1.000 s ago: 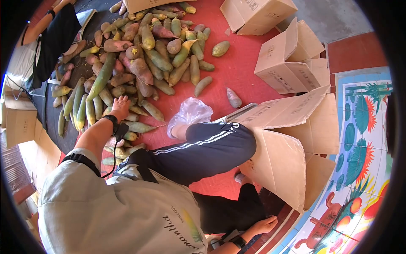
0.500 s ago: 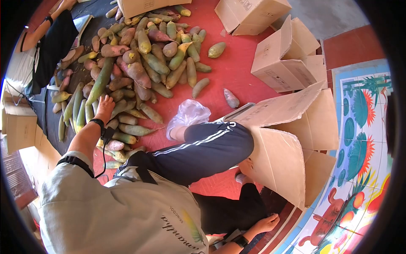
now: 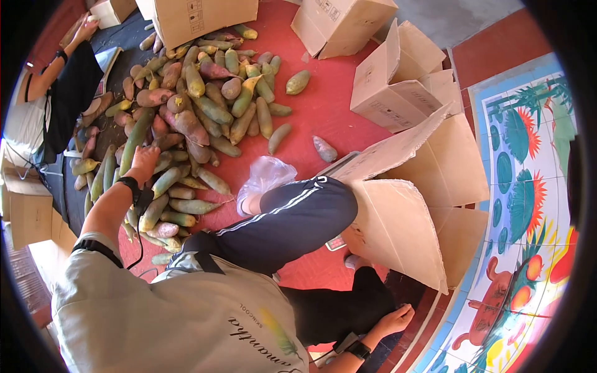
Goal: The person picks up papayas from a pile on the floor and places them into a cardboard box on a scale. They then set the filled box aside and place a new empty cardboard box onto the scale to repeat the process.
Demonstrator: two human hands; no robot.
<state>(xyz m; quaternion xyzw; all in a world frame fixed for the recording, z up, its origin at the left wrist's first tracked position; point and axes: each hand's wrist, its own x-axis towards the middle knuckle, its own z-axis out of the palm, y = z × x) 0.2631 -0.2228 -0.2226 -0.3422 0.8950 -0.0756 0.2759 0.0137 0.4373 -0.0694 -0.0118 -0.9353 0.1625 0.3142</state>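
Note:
A large heap of green and pinkish radishes lies on a red and dark floor. My left hand rests on its near left side, fingers apart, touching radishes beside the lower end of a long green radish. No radish is lifted in it. Low on the right, my right hand is by my dark-trousered knee, its fingers curled together with nothing visible in them. A clear plastic bag covers my foot near the heap.
An open cardboard box stands right of my leg, with another open box behind it. More boxes stand at the back. Single radishes lie apart on the red floor. Another person sits at the far left.
The view has shifted, so the scene sits further left and higher. My left hand has moved slightly among the radishes, and some beside it have shifted. My right hand stays by the knee.

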